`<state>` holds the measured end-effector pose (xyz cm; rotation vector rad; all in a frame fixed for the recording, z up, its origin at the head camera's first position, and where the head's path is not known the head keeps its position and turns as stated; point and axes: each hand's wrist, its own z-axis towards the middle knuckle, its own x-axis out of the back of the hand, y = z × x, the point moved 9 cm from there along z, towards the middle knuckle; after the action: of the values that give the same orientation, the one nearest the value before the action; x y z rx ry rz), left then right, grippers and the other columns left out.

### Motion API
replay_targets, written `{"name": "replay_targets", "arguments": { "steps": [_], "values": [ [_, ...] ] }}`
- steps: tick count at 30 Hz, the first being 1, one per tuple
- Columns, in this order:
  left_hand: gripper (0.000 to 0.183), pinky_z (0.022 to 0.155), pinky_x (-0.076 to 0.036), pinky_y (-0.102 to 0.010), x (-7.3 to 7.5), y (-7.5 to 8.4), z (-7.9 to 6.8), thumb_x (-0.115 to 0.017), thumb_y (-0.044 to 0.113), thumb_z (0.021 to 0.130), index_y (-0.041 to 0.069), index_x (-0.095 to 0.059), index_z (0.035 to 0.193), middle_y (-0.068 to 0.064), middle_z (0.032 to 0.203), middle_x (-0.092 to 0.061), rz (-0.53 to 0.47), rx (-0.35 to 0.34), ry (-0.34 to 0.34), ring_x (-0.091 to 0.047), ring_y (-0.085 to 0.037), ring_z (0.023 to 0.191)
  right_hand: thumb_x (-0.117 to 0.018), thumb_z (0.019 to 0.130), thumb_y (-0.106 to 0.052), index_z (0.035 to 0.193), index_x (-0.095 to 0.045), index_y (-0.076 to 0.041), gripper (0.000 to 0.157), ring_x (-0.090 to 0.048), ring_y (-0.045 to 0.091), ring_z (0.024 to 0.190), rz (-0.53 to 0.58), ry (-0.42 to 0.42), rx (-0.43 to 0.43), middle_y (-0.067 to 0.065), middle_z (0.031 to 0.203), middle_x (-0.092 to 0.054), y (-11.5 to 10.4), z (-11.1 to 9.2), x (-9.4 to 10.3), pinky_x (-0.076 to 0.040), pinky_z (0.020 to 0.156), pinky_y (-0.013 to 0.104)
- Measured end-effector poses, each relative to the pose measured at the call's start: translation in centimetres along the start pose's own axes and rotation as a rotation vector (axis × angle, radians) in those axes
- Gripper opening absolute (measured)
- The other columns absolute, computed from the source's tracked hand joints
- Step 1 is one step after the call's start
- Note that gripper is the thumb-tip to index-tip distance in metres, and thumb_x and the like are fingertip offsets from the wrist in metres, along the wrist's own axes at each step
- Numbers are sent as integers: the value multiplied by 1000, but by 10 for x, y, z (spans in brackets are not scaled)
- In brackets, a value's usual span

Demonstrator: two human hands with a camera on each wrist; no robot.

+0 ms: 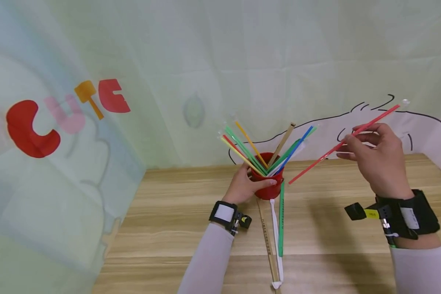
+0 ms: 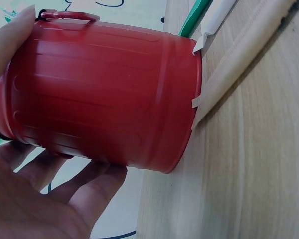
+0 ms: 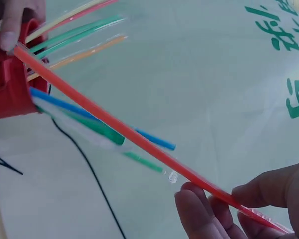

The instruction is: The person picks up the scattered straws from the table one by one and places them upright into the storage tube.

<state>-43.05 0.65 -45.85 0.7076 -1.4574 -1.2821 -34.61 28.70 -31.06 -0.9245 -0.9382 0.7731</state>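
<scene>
My left hand [image 1: 240, 185] wraps around a small red bucket [image 1: 267, 192] on the table, its thumb across the front near the rim. Several straws in clear or paper wrappers fan out of the bucket, among them a blue straw [image 3: 162, 143] and an orange straw [image 3: 92, 51]. To the right, my right hand [image 1: 384, 157] is raised and pinches a red straw [image 1: 316, 163] between thumb and fingers. This straw is in a clear wrapper and slants, its lower end pointing toward the bucket. In the right wrist view that end overlaps the bucket's rim.
A brown paper-wrapped straw [image 1: 267, 237], a white straw [image 1: 275, 224] and a green straw [image 1: 281, 224] lie lengthwise on the wooden table [image 1: 169, 220], reaching from the bucket's base toward the front. Behind the table hangs a printed cloth [image 1: 279, 53] with coloured letters at left.
</scene>
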Motion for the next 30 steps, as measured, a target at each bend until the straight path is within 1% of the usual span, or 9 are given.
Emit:
{"name": "replay_targets", "arguments": {
  "steps": [6, 10, 13, 17, 19, 22, 25, 27, 30],
  "values": [
    [76, 105, -55, -46, 4, -2, 0, -86, 41, 85, 27, -46, 148, 2, 142, -58, 11, -8, 14, -57, -22, 130, -63, 103, -23, 118, -48, -27, 21, -72, -8, 76, 47, 34, 73, -3, 106, -59, -22, 3, -19, -59, 72, 15],
    [77, 105, -55, -46, 6, -2, 0, -87, 42, 84, 26, -46, 148, 1, 142, -58, 12, -10, 23, -57, -22, 130, -63, 104, -22, 124, -49, -11, 27, -71, -7, 76, 15, 20, 124, 8, 111, -62, -27, 3, -44, -58, 72, 13],
    [78, 105, -55, -45, 6, -3, -1, -87, 42, 83, 26, -46, 148, 1, 142, -58, 11, -12, 25, -58, -22, 129, -62, 105, -21, 128, -46, -1, 35, -77, 10, 82, -50, -16, 157, 18, 116, -65, -26, 2, -64, -55, 70, 9],
    [78, 105, -55, -44, 5, -3, 0, -87, 44, 83, 27, -46, 148, 3, 141, -58, 14, -6, 23, -57, -20, 129, -62, 105, -18, 127, -47, 3, 34, -77, 37, 94, -104, -74, 169, 24, 118, -67, -17, 0, -89, -53, 67, 5],
    [77, 105, -55, -44, 5, -3, 0, -86, 45, 84, 28, -46, 148, 4, 141, -58, 14, -7, 18, -57, -20, 129, -62, 104, -17, 127, -48, 3, 34, -76, 39, 94, -127, -97, 157, 25, 118, -67, -11, -2, -99, -54, 67, 9],
    [76, 106, -54, -45, 4, -2, 1, -85, 45, 85, 29, -46, 147, 5, 141, -58, 10, -14, 12, -57, -20, 130, -63, 104, -18, 127, -49, 1, 33, -74, 37, 94, -163, -128, 131, 25, 118, -69, 0, -3, -109, -60, 70, 22],
    [75, 106, -54, -45, 4, -1, 2, -85, 46, 85, 30, -46, 147, 5, 140, -59, 11, -14, 11, -57, -20, 130, -64, 104, -20, 127, -52, 1, 34, -72, 36, 95, -203, -144, 116, 25, 117, -69, 8, -6, -117, -62, 72, 35],
    [75, 106, -54, -44, 4, 0, 2, -85, 46, 84, 30, -47, 147, 5, 140, -59, 14, -14, 12, -57, -20, 130, -64, 103, -21, 127, -53, 2, 35, -70, 37, 94, -223, -150, 106, 25, 116, -70, 13, -7, -121, -62, 72, 37],
    [75, 106, -55, -45, 3, 1, 2, -85, 45, 85, 29, -46, 147, 3, 141, -59, 13, -16, 10, -58, -21, 130, -66, 103, -20, 128, -55, 2, 35, -69, 37, 93, -236, -155, 93, 26, 114, -71, 18, -9, -125, -60, 72, 36]
  ]
}}
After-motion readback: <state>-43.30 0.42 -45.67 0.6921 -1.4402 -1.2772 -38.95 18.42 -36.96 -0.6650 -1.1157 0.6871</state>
